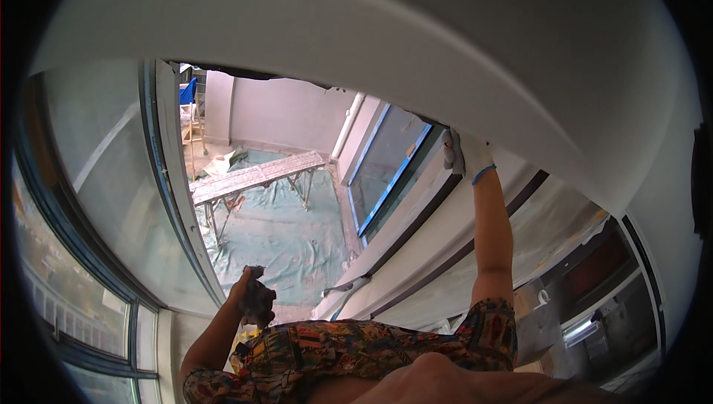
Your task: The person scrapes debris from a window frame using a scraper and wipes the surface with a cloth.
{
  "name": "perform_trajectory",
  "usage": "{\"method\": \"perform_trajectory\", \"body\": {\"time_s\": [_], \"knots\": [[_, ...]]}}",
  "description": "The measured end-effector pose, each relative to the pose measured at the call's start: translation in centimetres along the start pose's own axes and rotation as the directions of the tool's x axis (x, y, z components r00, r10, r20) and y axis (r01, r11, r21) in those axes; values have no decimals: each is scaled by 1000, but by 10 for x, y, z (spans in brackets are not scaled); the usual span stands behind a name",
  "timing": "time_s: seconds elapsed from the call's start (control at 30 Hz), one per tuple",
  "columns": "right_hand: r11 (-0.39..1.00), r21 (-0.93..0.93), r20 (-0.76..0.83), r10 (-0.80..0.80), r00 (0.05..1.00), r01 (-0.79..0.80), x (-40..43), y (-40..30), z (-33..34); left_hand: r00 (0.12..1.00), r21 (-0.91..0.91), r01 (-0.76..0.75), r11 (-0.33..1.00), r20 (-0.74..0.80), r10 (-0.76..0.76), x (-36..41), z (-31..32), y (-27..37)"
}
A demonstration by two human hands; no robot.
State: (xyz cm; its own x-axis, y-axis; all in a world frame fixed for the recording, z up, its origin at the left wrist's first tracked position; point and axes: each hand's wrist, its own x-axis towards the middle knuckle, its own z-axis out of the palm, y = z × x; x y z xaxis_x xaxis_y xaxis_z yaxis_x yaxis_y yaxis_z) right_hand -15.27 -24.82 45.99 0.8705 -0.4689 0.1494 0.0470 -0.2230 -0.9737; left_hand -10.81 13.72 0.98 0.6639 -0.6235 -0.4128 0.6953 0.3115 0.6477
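My right hand [469,156], in a white knit glove with grey fingers and a blue cuff, is raised to the top of a pale door frame [415,203], just under a white beam [334,19]. Its fingers lie close together at the frame's upper corner; whether they grip anything is hidden. A bit of fingertip shows through the glove. Low on the left, my left hand [243,288] is closed around a dark grey crumpled clump [258,301], whose material I cannot make out. It hangs in front of my patterned shirt [345,348].
Through the opening stands a paint-spattered folding work platform [259,175] on a green floor sheet [278,242]. A blue-taped glass panel [390,164] leans or stands at its right. A wooden stepladder [194,125] is farther back. Film-covered glass [111,153] lines the left.
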Motion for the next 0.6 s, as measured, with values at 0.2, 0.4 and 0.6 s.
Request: {"method": "perform_trajectory", "body": {"time_s": [0.2, 0.4, 0.6], "knots": [[1000, -18, 30, -23, 999, 24, -9, -3, 13, 999, 13, -39, 999, 11, 39, 7, -1, -8], [997, 45, 36, -58, 998, 57, -4, -5, 17, 993, -79, -114, 990, -35, 112, 15, -3, -24], [998, -1, 66, -60, 996, 60, -2, -3, 22, 979, -153, -198, 968, -70, 189, 16, -10, -34]]}}
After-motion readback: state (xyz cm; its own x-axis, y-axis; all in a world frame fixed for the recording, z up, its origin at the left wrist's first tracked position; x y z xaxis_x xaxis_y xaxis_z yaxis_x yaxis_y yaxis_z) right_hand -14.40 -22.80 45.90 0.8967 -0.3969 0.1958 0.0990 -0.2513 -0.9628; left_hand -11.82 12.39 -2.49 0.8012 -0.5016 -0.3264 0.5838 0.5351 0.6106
